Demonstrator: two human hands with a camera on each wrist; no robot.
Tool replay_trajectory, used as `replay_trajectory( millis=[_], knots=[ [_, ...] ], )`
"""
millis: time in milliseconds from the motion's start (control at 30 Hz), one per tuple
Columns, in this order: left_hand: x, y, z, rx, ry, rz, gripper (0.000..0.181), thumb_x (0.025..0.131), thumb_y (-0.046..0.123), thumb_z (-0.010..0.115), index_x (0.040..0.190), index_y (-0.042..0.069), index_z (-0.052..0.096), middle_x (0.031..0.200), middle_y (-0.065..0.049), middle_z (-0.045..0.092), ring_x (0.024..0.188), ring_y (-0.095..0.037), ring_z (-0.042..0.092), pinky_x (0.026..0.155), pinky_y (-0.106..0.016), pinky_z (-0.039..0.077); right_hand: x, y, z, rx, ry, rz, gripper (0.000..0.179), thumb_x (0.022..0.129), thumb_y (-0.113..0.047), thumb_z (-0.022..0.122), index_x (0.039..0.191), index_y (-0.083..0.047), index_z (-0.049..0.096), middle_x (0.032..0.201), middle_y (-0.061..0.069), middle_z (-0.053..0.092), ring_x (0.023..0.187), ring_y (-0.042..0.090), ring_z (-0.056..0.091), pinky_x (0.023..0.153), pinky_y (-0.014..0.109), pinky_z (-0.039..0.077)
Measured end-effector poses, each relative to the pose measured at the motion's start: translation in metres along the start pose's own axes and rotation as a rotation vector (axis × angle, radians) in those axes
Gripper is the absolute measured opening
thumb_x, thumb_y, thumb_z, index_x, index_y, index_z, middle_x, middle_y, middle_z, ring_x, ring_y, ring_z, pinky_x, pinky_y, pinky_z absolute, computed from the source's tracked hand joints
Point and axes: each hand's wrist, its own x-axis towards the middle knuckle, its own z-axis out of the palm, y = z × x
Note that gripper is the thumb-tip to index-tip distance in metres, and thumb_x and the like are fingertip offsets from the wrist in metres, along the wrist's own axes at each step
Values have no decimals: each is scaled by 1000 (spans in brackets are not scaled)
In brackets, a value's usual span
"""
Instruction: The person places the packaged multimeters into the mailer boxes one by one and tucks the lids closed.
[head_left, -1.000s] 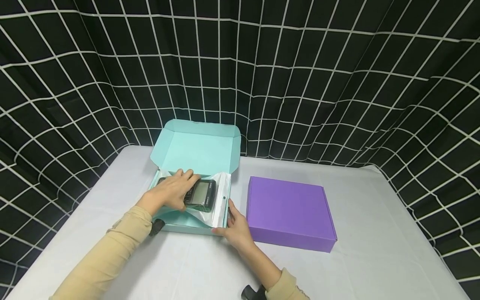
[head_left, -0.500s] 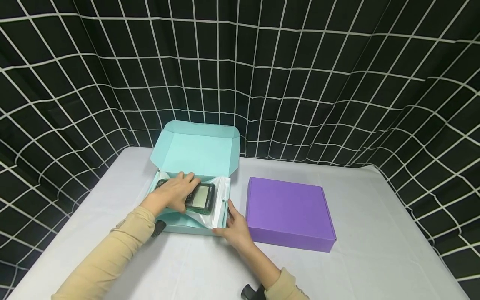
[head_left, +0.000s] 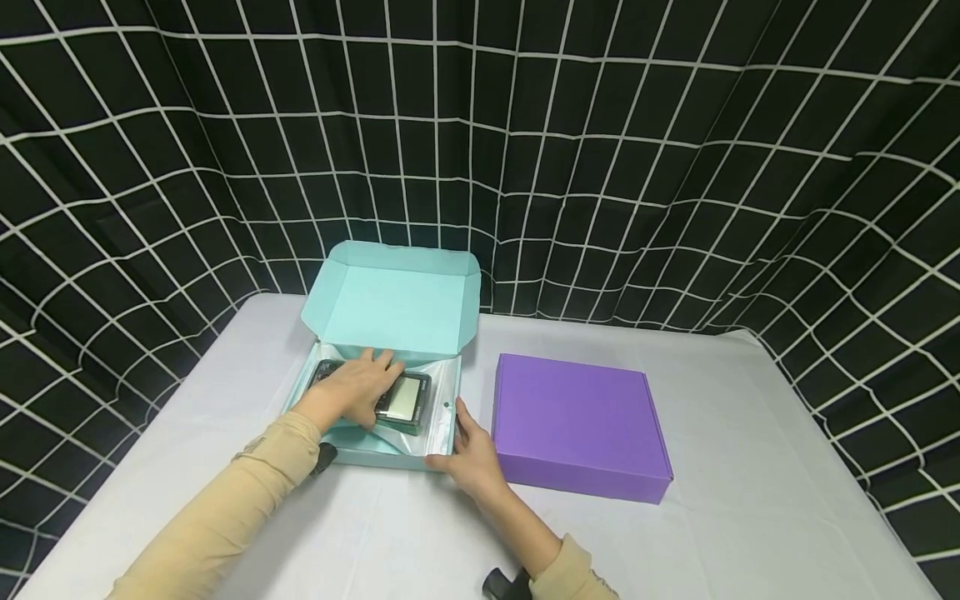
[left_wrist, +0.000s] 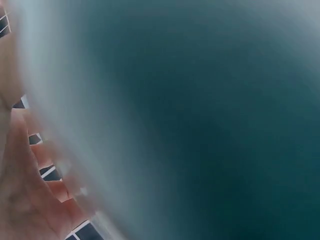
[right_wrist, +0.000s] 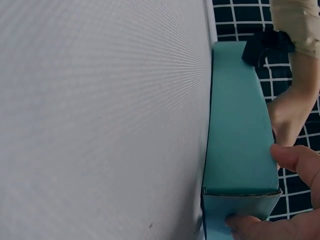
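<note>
A teal cardboard box (head_left: 397, 308) stands on the table with its lid raised. In it lies a dark handheld device (head_left: 405, 398) with a pale screen and keys, resembling a graphing calculator, with a clear and white plastic bag (head_left: 445, 392) around it. My left hand (head_left: 352, 390) grips the device across its middle, thumb on the near side, fingers toward the far side. The near right corner of the box is held by my right hand (head_left: 476, 458); in the right wrist view its thumb (right_wrist: 285, 155) touches the upper edge. Teal blur fills most of the left wrist view.
A closed purple box (head_left: 581, 425) lies just right of the teal box, close to my right hand. White cloth (head_left: 750, 467) covers the table. Black curtains (head_left: 600, 167) with a white grid hang behind and at both sides.
The device and bag have settled lower and flatter in the teal box, and my left hand has moved slightly right and down with them. My right hand stays at the box corner.
</note>
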Motion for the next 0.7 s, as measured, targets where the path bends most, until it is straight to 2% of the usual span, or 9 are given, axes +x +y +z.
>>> replay_trajectory(
  millis=[133, 367, 533, 700],
  knots=[
    [1, 1, 2, 1, -5, 0, 73, 60, 14, 87, 121, 2, 49, 110, -15, 49, 91, -31, 46, 75, -40, 52, 0, 0, 0, 1, 1, -3, 101, 68, 15, 73, 150, 11, 14, 154, 32, 16, 138, 43, 28, 106, 41, 36],
    [1, 3, 8, -45, -54, -15, 81, 64, 12, 85, 133, -3, 45, 119, -19, 48, 93, -31, 46, 75, -41, 52, -1, 0, 0, 19, -12, 3, 101, 69, 15, 73, 150, 10, 13, 154, 31, 16, 138, 43, 28, 106, 41, 38],
    [2, 3, 8, -64, -58, -16, 77, 65, 9, 84, 131, -2, 46, 115, -18, 48, 91, -31, 45, 72, -41, 51, -1, -1, -1, 17, -11, 6, 101, 69, 15, 73, 150, 10, 13, 154, 31, 15, 138, 43, 28, 106, 41, 37],
    [4, 1, 9, -108, -99, -32, 69, 66, 7, 81, 125, 2, 47, 112, -16, 48, 92, -31, 44, 70, -41, 51, -1, -2, -2, 5, -15, 8, 101, 70, 14, 73, 151, 9, 12, 154, 31, 15, 137, 43, 29, 105, 41, 38]
  ],
)
